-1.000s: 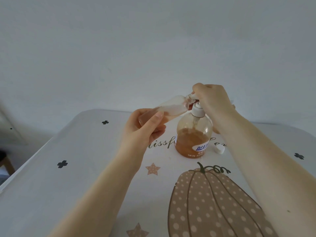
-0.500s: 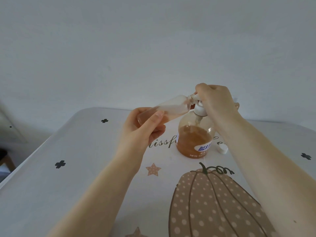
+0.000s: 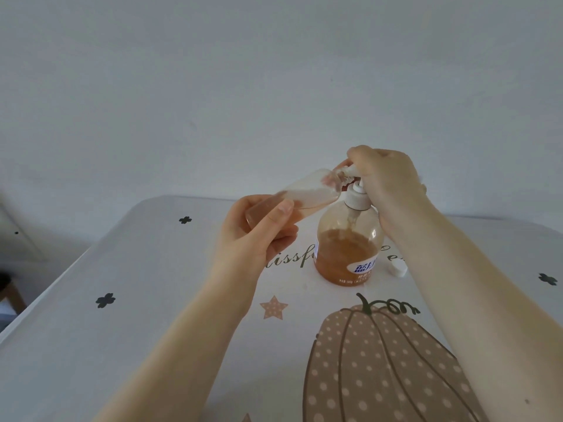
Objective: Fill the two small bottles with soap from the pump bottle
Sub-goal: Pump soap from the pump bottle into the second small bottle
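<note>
A clear pump bottle (image 3: 348, 251) about half full of orange soap stands on the table, its white pump collar showing. My right hand (image 3: 387, 181) is closed over the pump head from above. My left hand (image 3: 259, 236) holds a small clear bottle (image 3: 304, 194) tilted, its mouth up against the pump spout and orange soap pooled at its lower end inside my fingers. The spout tip is blurred. A second small bottle is not in view.
A small white cap (image 3: 397, 268) lies on the table just right of the pump bottle, next to my right forearm. The table (image 3: 91, 345) wears a white cloth printed with a dotted pumpkin, stars and clovers. A plain wall rises behind it.
My right hand has risen slightly on the pump head, and the white collar shows more. The small bottle stays tilted at the spout in my left hand.
</note>
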